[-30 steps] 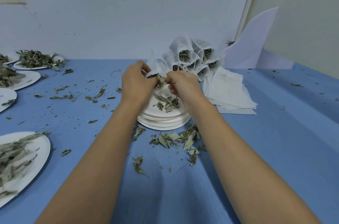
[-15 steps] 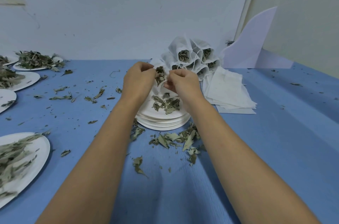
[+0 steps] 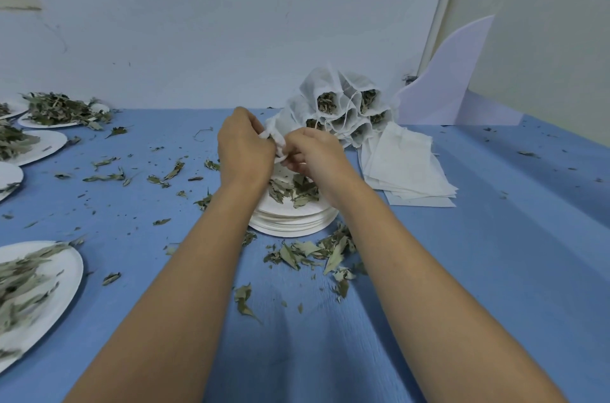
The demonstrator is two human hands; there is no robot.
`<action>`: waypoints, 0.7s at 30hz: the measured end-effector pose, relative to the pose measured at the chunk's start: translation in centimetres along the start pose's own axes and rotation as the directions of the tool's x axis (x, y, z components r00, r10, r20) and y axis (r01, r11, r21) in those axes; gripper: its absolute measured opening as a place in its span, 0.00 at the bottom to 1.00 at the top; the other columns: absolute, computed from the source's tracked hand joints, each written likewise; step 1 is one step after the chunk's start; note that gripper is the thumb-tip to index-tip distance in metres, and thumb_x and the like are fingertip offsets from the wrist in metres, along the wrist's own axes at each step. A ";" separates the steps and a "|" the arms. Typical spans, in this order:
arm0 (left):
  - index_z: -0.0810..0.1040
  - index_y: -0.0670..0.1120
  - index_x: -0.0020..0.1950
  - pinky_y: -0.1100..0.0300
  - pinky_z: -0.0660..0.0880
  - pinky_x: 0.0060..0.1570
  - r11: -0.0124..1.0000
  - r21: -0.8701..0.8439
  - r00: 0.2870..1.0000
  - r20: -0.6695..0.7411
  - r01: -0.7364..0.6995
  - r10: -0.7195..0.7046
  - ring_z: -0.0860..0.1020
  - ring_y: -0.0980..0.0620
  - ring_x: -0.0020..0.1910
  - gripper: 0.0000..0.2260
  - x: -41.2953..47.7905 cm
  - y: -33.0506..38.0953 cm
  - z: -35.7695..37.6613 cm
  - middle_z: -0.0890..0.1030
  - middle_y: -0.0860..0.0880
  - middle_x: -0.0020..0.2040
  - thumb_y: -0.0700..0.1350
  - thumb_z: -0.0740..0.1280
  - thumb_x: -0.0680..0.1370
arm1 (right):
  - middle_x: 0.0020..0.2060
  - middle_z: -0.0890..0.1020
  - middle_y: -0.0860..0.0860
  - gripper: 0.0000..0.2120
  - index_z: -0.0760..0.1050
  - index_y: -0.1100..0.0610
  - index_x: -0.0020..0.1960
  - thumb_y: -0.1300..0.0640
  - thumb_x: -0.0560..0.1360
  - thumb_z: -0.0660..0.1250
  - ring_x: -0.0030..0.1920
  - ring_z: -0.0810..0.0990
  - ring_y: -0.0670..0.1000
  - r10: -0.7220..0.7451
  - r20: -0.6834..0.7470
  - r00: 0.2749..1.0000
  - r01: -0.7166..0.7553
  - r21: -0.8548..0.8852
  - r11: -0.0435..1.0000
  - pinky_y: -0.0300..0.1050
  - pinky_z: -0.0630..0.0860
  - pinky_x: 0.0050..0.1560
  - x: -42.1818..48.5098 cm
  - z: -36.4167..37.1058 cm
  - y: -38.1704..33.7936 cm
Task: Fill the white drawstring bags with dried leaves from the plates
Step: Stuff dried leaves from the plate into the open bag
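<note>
My left hand [image 3: 245, 147] and my right hand [image 3: 312, 155] meet above a stack of white paper plates [image 3: 290, 224], both with curled fingers pinching a small white drawstring bag [image 3: 279, 142] between them. Most of the bag is hidden by my fingers. Dried leaves [image 3: 293, 189] lie on the top plate just under my hands. Behind them stands a pile of filled bags [image 3: 340, 105] with leaves showing at their mouths. Flat empty bags [image 3: 406, 168] are stacked to the right.
Several white plates with dried leaves [image 3: 36, 277] line the left edge of the blue table [image 3: 495, 254]. Loose leaves [image 3: 310, 252] lie scattered in front of the stack and to its left. A white curved board [image 3: 452, 82] leans at the back right corner.
The bag's open mouth with leaves showing between my hands has been drawn in. My hands have closed together on it and barely shifted.
</note>
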State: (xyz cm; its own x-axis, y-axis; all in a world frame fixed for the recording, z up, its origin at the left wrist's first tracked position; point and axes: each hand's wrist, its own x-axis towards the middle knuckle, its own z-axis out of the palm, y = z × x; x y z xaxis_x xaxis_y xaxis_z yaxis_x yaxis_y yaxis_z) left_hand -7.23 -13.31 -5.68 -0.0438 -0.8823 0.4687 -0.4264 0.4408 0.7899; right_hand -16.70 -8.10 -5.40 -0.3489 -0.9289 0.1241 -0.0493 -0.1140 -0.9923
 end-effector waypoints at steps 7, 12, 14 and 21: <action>0.72 0.45 0.48 0.68 0.65 0.35 0.999 -0.016 0.999 -0.025 -0.039 0.039 0.72 0.52 0.44 0.07 0.3 0.6 -0.3 0.76 0.46 0.49 0.37 0.67 0.73 | 0.33 0.79 0.50 0.06 0.76 0.58 0.41 0.67 0.73 0.67 0.35 0.77 0.47 -0.123 -0.096 0.988 0.114 -0.088 0.989 0.46 0.79 0.48 0.5 0.2 0.4; 0.81 0.45 0.52 0.80 0.67 0.36 0.989 -0.149 1.000 -0.009 0.015 -0.016 0.76 0.58 0.45 0.08 0.1 0.6 -1.3 0.80 0.53 0.47 0.41 0.71 0.73 | 0.37 0.80 0.48 0.05 0.78 0.54 0.42 0.63 0.73 0.69 0.41 0.79 0.49 -0.145 -0.177 0.974 0.103 -0.229 0.968 0.49 0.79 0.50 0.5 -0.6 0.8; 0.83 0.44 0.51 0.81 0.67 0.34 0.989 -0.147 0.998 -0.052 0.031 -0.039 0.76 0.59 0.41 0.07 0.0 0.4 -1.6 0.80 0.54 0.43 0.41 0.69 0.75 | 0.40 0.81 0.47 0.05 0.80 0.56 0.45 0.55 0.73 0.71 0.44 0.79 0.48 -0.161 -0.142 0.977 0.077 -0.471 0.879 0.44 0.76 0.47 0.1 -1.2 0.2; 0.79 0.48 0.46 0.67 0.72 0.38 0.992 -0.125 0.982 -0.189 -0.005 -0.019 0.77 0.51 0.40 0.02 -0.6 -0.3 -1.7 0.81 0.49 0.42 0.45 0.67 0.76 | 0.34 0.76 0.53 0.34 0.72 0.61 0.46 0.28 0.68 0.62 0.33 0.74 0.51 0.359 0.074 0.930 -0.044 -0.949 0.312 0.43 0.70 0.35 -1.3 -2.1 -3.1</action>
State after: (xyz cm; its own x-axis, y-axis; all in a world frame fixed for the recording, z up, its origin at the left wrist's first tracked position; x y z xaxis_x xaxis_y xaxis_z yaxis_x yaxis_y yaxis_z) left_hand -5.50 -12.58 -5.52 0.1363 -0.8432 0.5200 -0.3098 0.4623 0.8308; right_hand -18.02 -5.82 -2.52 -0.2726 -0.9314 -0.2411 -0.8880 0.3401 -0.3096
